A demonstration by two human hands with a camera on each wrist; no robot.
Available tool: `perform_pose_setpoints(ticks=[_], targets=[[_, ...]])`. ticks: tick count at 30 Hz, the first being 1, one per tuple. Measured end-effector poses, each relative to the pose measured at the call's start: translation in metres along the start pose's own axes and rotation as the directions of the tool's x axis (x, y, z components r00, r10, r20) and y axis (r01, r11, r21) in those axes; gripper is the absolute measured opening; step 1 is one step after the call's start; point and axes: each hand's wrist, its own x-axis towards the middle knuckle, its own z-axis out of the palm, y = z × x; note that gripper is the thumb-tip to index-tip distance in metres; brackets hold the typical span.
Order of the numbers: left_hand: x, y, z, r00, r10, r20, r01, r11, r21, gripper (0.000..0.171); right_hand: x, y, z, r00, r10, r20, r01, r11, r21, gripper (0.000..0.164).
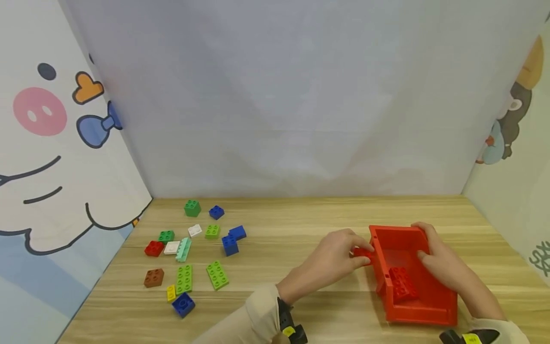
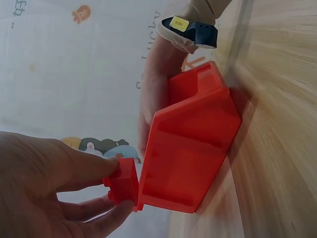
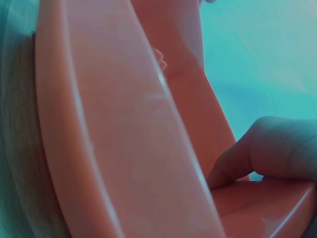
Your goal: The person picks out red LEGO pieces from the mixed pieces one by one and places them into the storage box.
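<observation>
My left hand (image 1: 332,254) pinches a small red toy brick (image 2: 124,184) between thumb and fingertips. That brick is right at the outside of the left wall of a red plastic bin (image 1: 423,314), near its rim in the left wrist view. Inside the bin lies a red studded brick (image 1: 403,284). On the bin's right side, my right hand (image 1: 447,267) grips the wall, thumb on the inner face and fingers over the far right corner. The right wrist view shows the bin's wall up close, with the thumb (image 3: 237,161) bent over its edge.
Several loose bricks lie on the left of the wooden table (image 1: 301,215): a green one (image 1: 192,208), blue ones (image 1: 229,245), lime ones (image 1: 217,275), a brown one (image 1: 153,278) and a red one (image 1: 154,248). A pale cloth wall (image 1: 292,95) stands behind the table.
</observation>
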Motion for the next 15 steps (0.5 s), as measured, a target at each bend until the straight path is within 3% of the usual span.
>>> perform_pose_setpoints(ticks=[15], targets=[[0.010,0.010,0.013,1.000,0.014,-0.017,-0.013,1.000,0.024,0.019,-0.001,0.000,-0.001,1.000,0.005,-0.018,-0.006,0.999,-0.041,0.058]])
